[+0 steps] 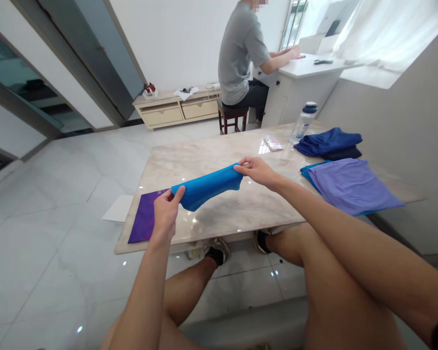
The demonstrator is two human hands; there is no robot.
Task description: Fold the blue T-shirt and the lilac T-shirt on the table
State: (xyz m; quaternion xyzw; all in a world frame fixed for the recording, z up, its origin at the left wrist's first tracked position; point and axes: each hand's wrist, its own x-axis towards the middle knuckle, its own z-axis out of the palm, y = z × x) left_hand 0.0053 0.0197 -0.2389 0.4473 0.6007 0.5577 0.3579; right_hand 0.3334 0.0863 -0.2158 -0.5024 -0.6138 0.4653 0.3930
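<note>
A bright blue piece of folded cloth (209, 188) is stretched between my hands, held above the marble-patterned table (182, 158). My left hand (167, 209) pinches its left end between thumb and fingers. At the other end, a little higher, my right hand (257, 171) grips the upper corner. The cloth's lower edge hangs loose and uneven. Beneath and behind my left hand lies a flat purple cloth (141, 218) on the table's left end. What exact kind of item the blue cloth is, I cannot make out.
On the right lie a lavender cloth (355, 184) and a dark blue crumpled cloth (328, 142). A clear water bottle (302, 124) stands behind them. Beyond the table, a person (239, 56) sits on a stool (232, 116) at a white desk (310, 65). A low cabinet (164, 115) lines the wall.
</note>
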